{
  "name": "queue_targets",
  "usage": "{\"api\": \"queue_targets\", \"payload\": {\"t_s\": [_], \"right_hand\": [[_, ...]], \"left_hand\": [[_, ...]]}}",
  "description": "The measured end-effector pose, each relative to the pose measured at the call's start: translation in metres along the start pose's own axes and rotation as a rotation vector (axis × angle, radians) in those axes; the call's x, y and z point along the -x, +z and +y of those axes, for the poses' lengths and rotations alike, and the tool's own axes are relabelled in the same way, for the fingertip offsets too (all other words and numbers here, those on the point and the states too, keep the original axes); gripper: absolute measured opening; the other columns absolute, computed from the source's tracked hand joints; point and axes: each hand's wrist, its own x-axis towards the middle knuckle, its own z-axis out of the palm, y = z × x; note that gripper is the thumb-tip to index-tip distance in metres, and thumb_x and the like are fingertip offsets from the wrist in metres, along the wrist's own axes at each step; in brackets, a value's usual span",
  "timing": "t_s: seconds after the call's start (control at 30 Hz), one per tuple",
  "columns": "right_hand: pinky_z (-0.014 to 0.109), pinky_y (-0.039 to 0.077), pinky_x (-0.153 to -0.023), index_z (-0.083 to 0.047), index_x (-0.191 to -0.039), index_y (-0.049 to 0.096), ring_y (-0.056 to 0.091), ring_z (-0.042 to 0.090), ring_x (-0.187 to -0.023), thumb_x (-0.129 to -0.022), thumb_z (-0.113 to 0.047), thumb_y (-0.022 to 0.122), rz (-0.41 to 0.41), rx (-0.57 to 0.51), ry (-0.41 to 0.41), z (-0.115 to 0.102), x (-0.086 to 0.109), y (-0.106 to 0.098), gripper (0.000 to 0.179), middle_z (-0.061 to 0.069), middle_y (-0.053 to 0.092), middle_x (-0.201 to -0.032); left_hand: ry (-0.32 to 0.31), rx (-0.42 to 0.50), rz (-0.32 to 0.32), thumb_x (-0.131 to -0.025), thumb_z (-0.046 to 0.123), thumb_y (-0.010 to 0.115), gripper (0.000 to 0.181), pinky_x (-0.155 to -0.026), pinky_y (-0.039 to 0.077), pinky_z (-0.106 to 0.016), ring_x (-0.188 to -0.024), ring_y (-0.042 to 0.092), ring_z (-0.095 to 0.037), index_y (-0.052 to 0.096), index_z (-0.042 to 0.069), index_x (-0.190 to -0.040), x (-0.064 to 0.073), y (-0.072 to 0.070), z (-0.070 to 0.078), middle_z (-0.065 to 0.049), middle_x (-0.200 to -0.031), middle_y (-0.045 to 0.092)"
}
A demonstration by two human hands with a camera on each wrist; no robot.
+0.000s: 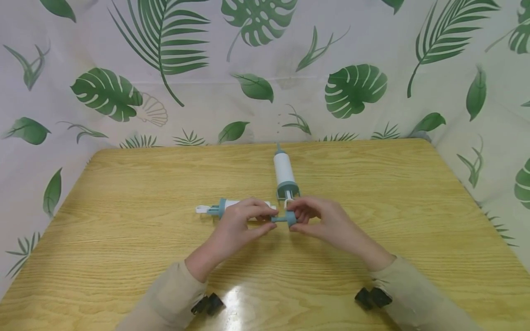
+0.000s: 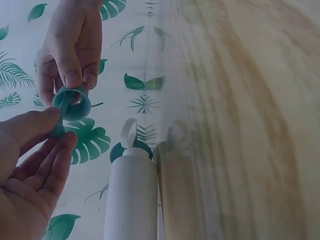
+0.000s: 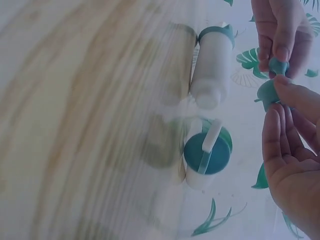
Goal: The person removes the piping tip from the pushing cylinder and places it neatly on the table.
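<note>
Both hands meet over the table at a small teal nozzle cap (image 1: pixel 291 219) with a narrow spout and a wide round collar. My left hand (image 1: pixel 238 225) pinches the spout between thumb and fingers. The collar is held by the thumb and fingertips of my right hand (image 1: pixel 327 223). Its hollow inside shows in the left wrist view, where the cap (image 2: pixel 80 111) faces that camera. Partly behind my left hand lies a white-barrelled syringe (image 1: pixel 229 203) with a teal band and a white pull handle; its spout end, bare of a cap, appears in the right wrist view (image 3: pixel 206 97).
Another white syringe (image 1: pixel 284 168), with a teal nozzle fitted, lies beyond my hands and points at the back wall. The wooden table (image 1: pixel 136 184) meets a leaf-patterned cloth (image 1: pixel 198 115) at its far edge. Dark wrist cameras (image 1: pixel 372 298) sit on both sleeves.
</note>
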Motion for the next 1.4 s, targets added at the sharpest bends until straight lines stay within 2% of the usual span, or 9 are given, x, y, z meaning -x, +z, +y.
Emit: {"api": "queue_targets", "payload": {"t_s": [0.3,0.43,0.6,0.73,0.83,0.9,1.07,1.23,1.4], "right_hand": [[0.028,0.053,-0.07,-0.006,-0.109,0.066,0.06,0.011,-0.078,-0.078,-0.006,0.078,0.029,0.079,0.058,0.009,0.008,-0.015,0.034,-0.005,0.064,-0.087],[0.028,0.053,-0.069,-0.006,-0.109,0.066,0.059,0.011,-0.077,-0.078,-0.007,0.078,0.026,0.136,0.07,0.015,0.011,-0.022,0.033,-0.005,0.063,-0.087],[0.029,0.054,-0.071,-0.006,-0.108,0.066,0.059,0.011,-0.078,-0.079,-0.008,0.078,0.015,0.189,0.088,0.021,0.013,-0.028,0.032,-0.004,0.063,-0.088],[0.03,0.054,-0.072,-0.006,-0.107,0.066,0.059,0.014,-0.081,-0.079,-0.007,0.078,-0.003,0.208,0.093,0.025,0.014,-0.03,0.03,-0.002,0.063,-0.093],[0.033,0.054,-0.077,-0.005,-0.106,0.066,0.061,0.019,-0.088,-0.079,-0.005,0.077,-0.028,0.233,0.11,0.027,0.014,-0.032,0.03,0.002,0.063,-0.099],[0.037,0.053,-0.081,-0.004,-0.106,0.064,0.062,0.023,-0.093,-0.08,-0.004,0.076,-0.052,0.25,0.137,0.028,0.014,-0.032,0.029,0.004,0.063,-0.102],[0.042,0.051,-0.084,-0.003,-0.107,0.061,0.061,0.027,-0.096,-0.082,-0.003,0.074,-0.112,0.26,0.193,0.028,0.013,-0.032,0.028,0.007,0.063,-0.104],[0.041,0.051,-0.082,-0.003,-0.107,0.065,0.06,0.024,-0.094,-0.08,-0.005,0.076,-0.131,0.306,0.183,0.03,0.012,-0.031,0.029,0.006,0.063,-0.104],[0.042,0.051,-0.081,-0.003,-0.107,0.066,0.06,0.025,-0.095,-0.079,-0.007,0.077,-0.145,0.367,0.179,0.031,0.01,-0.03,0.031,0.008,0.063,-0.105]], "left_hand": [[-0.027,-0.077,0.026,-0.078,0.006,0.078,0.017,-0.073,0.052,-0.021,-0.08,0.064,-0.013,0.069,0.003,-0.093,-0.006,0.004,-0.003,-0.006,-0.09,0.069],[-0.025,-0.14,-0.019,-0.078,0.006,0.078,0.015,-0.074,0.051,-0.024,-0.082,0.063,-0.016,0.07,0.004,-0.091,-0.013,0.009,-0.004,-0.004,-0.089,0.069],[-0.027,-0.273,-0.123,-0.079,0.009,0.077,0.015,-0.074,0.05,-0.027,-0.082,0.061,-0.017,0.071,0.004,-0.092,-0.024,0.015,-0.001,-0.004,-0.088,0.069],[0.034,-0.395,-0.171,-0.079,0.011,0.078,0.015,-0.075,0.05,-0.028,-0.081,0.061,-0.017,0.072,0.005,-0.092,-0.03,0.022,0.0,-0.003,-0.087,0.068],[0.095,-0.466,-0.16,-0.076,0.011,0.08,0.015,-0.075,0.05,-0.027,-0.081,0.061,-0.016,0.072,0.007,-0.089,-0.033,0.028,0.0,-0.001,-0.086,0.066],[0.111,-0.495,-0.155,-0.076,0.011,0.081,0.015,-0.073,0.05,-0.027,-0.081,0.06,-0.015,0.071,0.008,-0.087,-0.035,0.031,-0.001,0.0,-0.086,0.065],[0.116,-0.577,-0.181,-0.076,0.015,0.08,0.013,-0.072,0.048,-0.026,-0.079,0.059,-0.014,0.07,0.011,-0.083,-0.04,0.035,0.0,0.003,-0.086,0.066],[0.107,-0.655,-0.209,-0.076,0.018,0.081,0.013,-0.072,0.047,-0.027,-0.078,0.058,-0.014,0.068,0.014,-0.077,-0.043,0.036,0.001,0.005,-0.083,0.066],[0.109,-0.724,-0.205,-0.076,0.022,0.081,0.015,-0.067,0.046,-0.025,-0.073,0.056,-0.012,0.069,0.014,-0.074,-0.044,0.039,0.001,0.005,-0.08,0.065]]}}
